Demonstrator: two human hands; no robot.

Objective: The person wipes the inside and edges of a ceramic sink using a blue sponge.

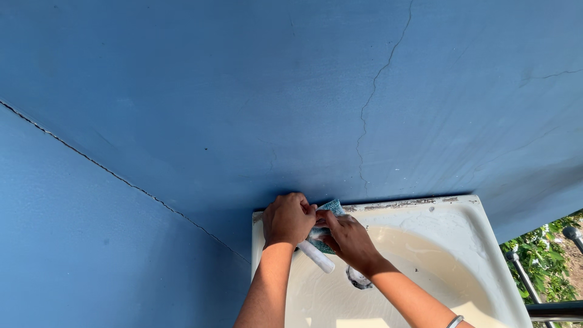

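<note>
Behind the fingers rises the blue wall, cracked and meeting a second wall at a corner seam. Below them sits the white sink, its basin stained cream and its back rim grimy where it joins the wall. At the faucet, a white spout that sticks out from under the fingers, both hands work close together. The left hand is clenched over the faucet's base. The right hand has its fingers closed on a teal scrubbing cloth, pressed between the two hands against the fitting. To scrub well here, I judge the left hand should brace the faucet firmly while the cloth wraps round it.
</note>
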